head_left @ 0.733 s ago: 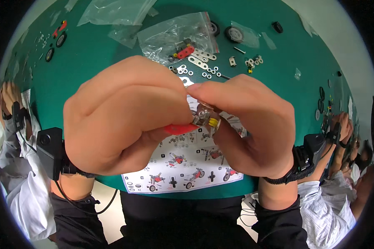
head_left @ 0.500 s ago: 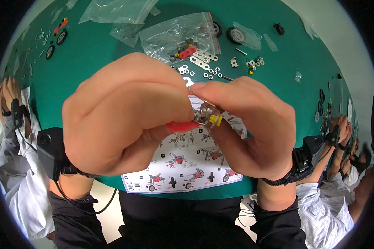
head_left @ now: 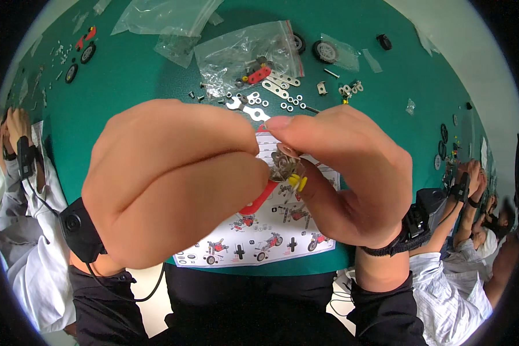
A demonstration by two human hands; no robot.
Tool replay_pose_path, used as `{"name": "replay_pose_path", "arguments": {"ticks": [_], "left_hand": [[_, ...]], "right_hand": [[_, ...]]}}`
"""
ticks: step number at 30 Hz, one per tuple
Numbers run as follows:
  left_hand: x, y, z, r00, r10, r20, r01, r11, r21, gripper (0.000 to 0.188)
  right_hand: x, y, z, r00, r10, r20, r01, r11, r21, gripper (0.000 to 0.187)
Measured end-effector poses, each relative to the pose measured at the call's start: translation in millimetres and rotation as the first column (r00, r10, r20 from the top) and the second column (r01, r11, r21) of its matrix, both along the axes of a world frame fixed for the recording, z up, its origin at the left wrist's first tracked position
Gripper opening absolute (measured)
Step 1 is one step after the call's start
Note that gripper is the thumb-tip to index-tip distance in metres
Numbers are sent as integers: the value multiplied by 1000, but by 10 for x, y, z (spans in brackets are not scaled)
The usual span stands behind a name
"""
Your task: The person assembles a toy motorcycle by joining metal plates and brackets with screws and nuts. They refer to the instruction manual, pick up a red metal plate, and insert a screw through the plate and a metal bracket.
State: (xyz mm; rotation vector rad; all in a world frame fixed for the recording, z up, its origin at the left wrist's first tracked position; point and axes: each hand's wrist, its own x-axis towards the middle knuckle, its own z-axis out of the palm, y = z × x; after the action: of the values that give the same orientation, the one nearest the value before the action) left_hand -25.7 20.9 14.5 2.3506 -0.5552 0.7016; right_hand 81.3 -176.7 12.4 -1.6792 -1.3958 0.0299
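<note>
Both hands meet in front of me around a small toy-model assembly (head_left: 284,165) of silvery metal bits. A red strip (head_left: 263,198) slants down from it, and a yellow piece (head_left: 297,183) sticks out at its right. My left hand (head_left: 170,181) is closed, its fingers curled at the assembly's left side and hiding part of the red strip. From the right, my right hand (head_left: 357,173) pinches the metal part between thumb and fingers. The finer joints are blurred. Below lies a printed instruction sheet (head_left: 193,258) with pictures of a red motorbike model.
Beyond my hands lie a flat metal wrench (head_left: 251,109), loose nuts (head_left: 290,107), perforated metal strips (head_left: 275,89) and a small bracket (head_left: 322,87). Farther back are a clear zip bag (head_left: 230,52) and a wheel (head_left: 325,52). Other people's hands (head_left: 18,124) work at the left and right edges.
My left hand has turned and lowered, uncovering the wrench beyond it. The red strip has swung from nearly level to a steep slant. My right hand keeps its pinch, hardly moved.
</note>
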Motion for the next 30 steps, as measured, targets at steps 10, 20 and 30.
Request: {"name": "replay_pose_path", "arguments": {"ticks": [10, 20, 30], "left_hand": [[-37, -59, 95, 999, 13, 53, -11, 999, -46, 27], [-14, -52, 49, 998, 62, 21, -62, 998, 0, 23], [-32, -63, -2, 987, 151, -63, -148, 988, 52, 27]], "right_hand": [[18, 34, -36, 999, 27, 36, -30, 996, 84, 45], [-32, 38, -15, 1000, -12, 14, 12, 1000, 1, 41], [27, 2, -31, 1000, 9, 29, -7, 998, -58, 41]]}}
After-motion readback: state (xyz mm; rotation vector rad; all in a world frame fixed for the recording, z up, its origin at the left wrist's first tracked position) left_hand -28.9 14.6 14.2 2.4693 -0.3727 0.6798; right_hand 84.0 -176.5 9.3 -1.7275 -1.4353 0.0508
